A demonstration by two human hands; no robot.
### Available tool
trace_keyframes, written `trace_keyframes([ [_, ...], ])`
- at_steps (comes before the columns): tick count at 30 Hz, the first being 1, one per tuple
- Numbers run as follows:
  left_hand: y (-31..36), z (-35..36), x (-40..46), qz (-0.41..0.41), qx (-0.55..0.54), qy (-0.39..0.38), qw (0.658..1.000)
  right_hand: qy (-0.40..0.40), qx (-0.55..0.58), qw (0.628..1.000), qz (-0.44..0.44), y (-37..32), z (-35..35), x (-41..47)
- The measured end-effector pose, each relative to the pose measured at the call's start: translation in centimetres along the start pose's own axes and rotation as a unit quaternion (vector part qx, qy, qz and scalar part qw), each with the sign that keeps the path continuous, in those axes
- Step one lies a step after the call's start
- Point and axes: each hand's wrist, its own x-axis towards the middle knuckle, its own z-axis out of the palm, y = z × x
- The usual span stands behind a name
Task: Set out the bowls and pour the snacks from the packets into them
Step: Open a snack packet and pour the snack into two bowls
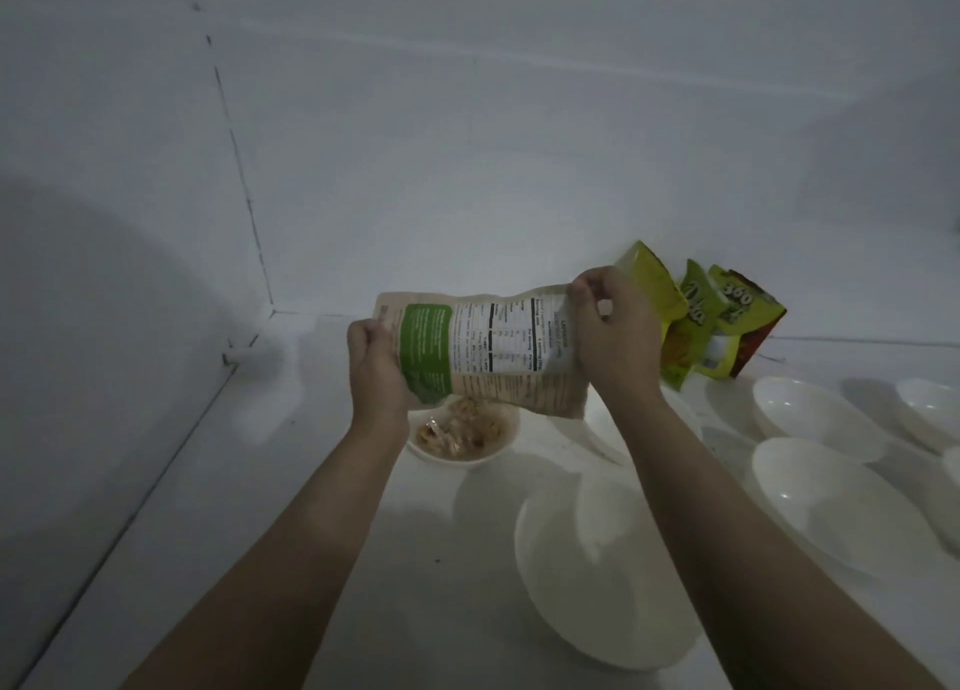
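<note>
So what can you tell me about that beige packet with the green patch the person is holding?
The beige packet looks like thin, crinkled paper or film, with a green panel toward its left end and a nutrition table printed in black. It is held up sideways, lying roughly level above a small white bowl already holding pale brown snack pieces. The left hand grips its left end and the right hand pinches its right end. It touches nothing else.

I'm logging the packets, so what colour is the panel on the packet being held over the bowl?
Green, on the beige packet; the head view shows it.
</note>
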Motion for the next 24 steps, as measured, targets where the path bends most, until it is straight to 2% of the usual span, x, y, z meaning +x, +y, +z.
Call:
trace_keyframes([
  [4, -0.3, 3.6, -1.3, -0.005, 0.002, -0.016, 1.000, 0.012, -0.016, 1.000, 0.015, 2.2, -2.9, 1.0],
  [8, -1.2, 7.1, -2.5, -0.004, -0.007, -0.017, 1.000, -0.021, -0.020, 0.999, 0.027, 5.3, -5.7, 2.4],
  [13, -2.0, 10.6, -3.5, 0.007, 0.042, -0.009, 0.999, -0.047, 0.008, 0.998, 0.047, 8.5, -7.9, 4.4],
  [21, -4.6, 13.1, -4.9, 0.060, 0.059, 0.018, 0.996, -0.157, 0.010, 0.987, 0.044, 14.2, -9.2, 4.7],
  [24, -5.0, 13.4, -5.8, 0.080, 0.074, 0.038, 0.993, -0.166, 0.013, 0.986, 0.021, 15.8, -8.9, 4.6],
])
